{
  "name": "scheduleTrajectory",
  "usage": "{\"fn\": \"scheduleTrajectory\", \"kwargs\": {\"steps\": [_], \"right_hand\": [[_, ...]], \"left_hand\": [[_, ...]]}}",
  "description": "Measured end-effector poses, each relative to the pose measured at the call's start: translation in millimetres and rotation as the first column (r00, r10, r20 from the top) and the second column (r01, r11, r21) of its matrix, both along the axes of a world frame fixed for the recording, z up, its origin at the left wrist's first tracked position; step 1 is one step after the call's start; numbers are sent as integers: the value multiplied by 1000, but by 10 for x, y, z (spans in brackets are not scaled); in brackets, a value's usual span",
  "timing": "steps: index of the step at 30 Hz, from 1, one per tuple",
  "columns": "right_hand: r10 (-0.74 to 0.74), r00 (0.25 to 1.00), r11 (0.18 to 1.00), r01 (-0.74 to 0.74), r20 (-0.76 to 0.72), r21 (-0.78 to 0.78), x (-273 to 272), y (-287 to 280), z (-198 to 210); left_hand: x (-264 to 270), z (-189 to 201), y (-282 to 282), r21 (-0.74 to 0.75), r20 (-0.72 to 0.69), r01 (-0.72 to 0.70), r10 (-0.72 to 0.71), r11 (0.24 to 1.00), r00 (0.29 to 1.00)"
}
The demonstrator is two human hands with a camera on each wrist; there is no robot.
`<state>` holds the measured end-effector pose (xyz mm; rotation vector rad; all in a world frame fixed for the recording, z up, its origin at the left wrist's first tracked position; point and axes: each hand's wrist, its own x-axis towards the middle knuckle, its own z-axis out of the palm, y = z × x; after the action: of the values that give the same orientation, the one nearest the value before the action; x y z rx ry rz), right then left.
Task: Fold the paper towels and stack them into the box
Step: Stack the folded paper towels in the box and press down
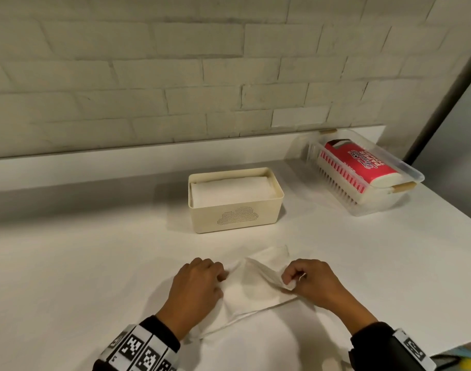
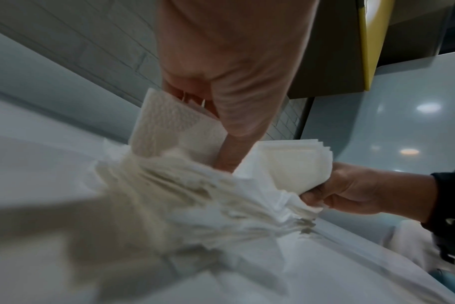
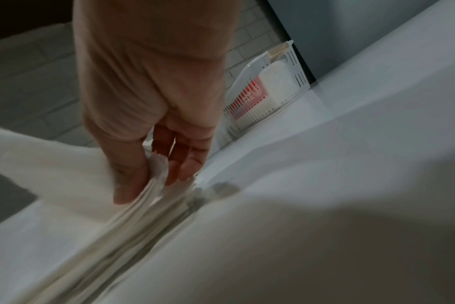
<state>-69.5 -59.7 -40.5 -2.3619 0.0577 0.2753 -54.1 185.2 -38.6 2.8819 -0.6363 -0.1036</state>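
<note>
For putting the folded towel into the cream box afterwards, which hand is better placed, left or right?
Probably the right hand: it already pinches the paper towel, and the cream box stands slightly nearer to it than to the left hand, which also grips the towel.

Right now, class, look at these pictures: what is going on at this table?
A person is folding a paper towel on the white table. The left hand pinches its left edge and the right hand pinches its right edge, lifting the far part up off the table. Behind it stands a cream box that already holds folded towels. At the far right, a clear basket holds a red pack.
</note>
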Motion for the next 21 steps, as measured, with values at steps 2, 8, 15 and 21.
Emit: {"fn": "scheduleTrajectory", "kwargs": {"steps": [2, 8, 15, 21], "right_hand": [[-7, 1000, 999, 7, 4, 37, -2, -32, -12], [-75, 997, 995, 73, 23, 64, -4, -73, -71], [23, 998, 1000, -23, 57, 8, 7, 7, -17], [115, 968, 992, -124, 222, 26, 16, 57, -53]], "left_hand": [[-30, 12, 16, -46, 23, 0, 1, 999, 1000], [-71, -19, 58, -118, -30, -92, 89, 989, 996], [-85, -17, 51, -127, -34, -93, 89, 988, 995], [-69, 5, 43, -144, -14, -101, 100, 984, 995]]}}
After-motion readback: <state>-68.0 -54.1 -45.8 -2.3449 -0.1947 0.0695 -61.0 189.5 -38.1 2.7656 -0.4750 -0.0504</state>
